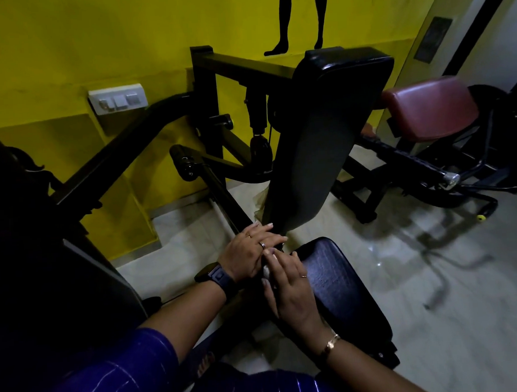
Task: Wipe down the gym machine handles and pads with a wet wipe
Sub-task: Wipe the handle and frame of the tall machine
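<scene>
A black gym machine stands before me, with an upright back pad (326, 139) and a dark seat pad (341, 284) below it. My left hand (248, 252) lies with straight fingers at the seat's front left corner, near the foot of the back pad. My right hand (288, 289) rests on the seat's left edge, fingers fairly straight, touching the left hand. A small white wet wipe (267, 273) shows between the two hands, mostly hidden; which hand holds it is unclear. A black padded roller handle (182, 162) sticks out to the left of the back pad.
A yellow wall with a white switch plate (116, 98) is behind the machine. A second machine with a maroon pad (431, 108) stands at the right. Pale glossy floor (432, 277) spreads to the right. A dark machine frame (47, 264) fills the left side.
</scene>
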Demonstrator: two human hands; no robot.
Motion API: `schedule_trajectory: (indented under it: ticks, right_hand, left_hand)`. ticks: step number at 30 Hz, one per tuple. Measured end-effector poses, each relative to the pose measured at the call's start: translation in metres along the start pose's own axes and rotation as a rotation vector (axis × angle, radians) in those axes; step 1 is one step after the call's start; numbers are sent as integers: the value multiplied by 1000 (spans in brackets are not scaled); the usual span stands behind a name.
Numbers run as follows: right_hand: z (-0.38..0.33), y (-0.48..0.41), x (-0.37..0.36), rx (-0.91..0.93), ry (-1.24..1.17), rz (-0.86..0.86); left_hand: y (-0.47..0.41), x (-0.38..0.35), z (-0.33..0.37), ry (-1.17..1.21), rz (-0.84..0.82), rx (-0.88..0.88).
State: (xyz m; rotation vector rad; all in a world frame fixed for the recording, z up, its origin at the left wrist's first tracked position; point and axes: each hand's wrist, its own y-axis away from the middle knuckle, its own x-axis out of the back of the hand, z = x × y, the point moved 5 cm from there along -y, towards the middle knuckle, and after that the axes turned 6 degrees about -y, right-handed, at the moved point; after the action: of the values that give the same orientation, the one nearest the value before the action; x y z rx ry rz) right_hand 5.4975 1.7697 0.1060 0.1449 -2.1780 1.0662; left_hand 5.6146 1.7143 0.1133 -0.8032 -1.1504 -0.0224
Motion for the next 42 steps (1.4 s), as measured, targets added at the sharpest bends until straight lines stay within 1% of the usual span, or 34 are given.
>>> schedule_trajectory:
  ticks: [2, 4, 6, 8, 10, 12, 15, 18, 19, 20, 21, 22, 23, 24, 29, 33, 35, 37, 39, 41, 42]
  right_hand:
    - [-1, 1, -3, 87, 129, -56]
    - [2, 4, 0, 135, 198, -71]
    - [4, 6, 4, 109, 154, -11]
    - [6, 4, 5, -16, 38, 57]
    - [8, 2, 4, -192, -53, 64]
    - [9, 3, 6, -413, -169, 40]
    - [10, 5, 5, -785, -472, 6]
    - [24, 0, 0, -1101, -546, -5]
    - [29, 0, -1, -1239, -621, -15]
    - [30, 2, -4, -1395, -774, -36]
    - [25, 5, -8, -1533, -978, -77]
    - [17, 9, -10, -1641, -1156, -141]
    - [11, 11, -11, -1705, -1258, -190]
    - [9, 14, -13, -1740, -1283, -222]
    - [7, 25, -15, -1824, -1308, -189]
    - [5, 29, -4, -1791, -1384, -142]
    - [0, 25, 1, -1727, -1383, -49]
    - [2, 21, 2, -1600, -1228, 49]
    - [5, 12, 10, -1417, -982, 110]
    - [4, -1, 19, -1125, -783, 48]
    - [1, -9, 22, -972, -676, -32]
  left_hand:
    - [1, 0, -1, 4, 14, 6]
    - [1, 0, -2, -3, 22, -5]
    - [2, -1, -2, 5, 18, 0]
    - [2, -2, -3, 32, -1, 22]
    - [2, -2, -4, 43, -8, 27]
    - [2, -1, -2, 32, 6, 18]
    - [1, 2, 1, 29, 26, 11]
    - [2, 3, 1, 35, 28, 14]
    - [1, 3, 1, 39, 31, 14]
    - [1, 4, 1, 42, 35, 17]
    - [1, 4, 2, 42, 39, 20]
    - [1, 4, 1, 41, 42, 23]
    - [1, 3, 1, 39, 44, 24]
    - [1, 3, 1, 36, 47, 23]
    - [1, 3, 0, 42, 41, 34]
    - [2, 1, -1, 46, 20, 53]
    - [2, 2, -1, 54, 14, 65]
    - [2, 3, -1, 65, 10, 70]
    - [1, 4, 1, 49, 8, 62]
    - [1, 4, 2, 40, 3, 64]
    - [0, 4, 3, 41, 2, 72]
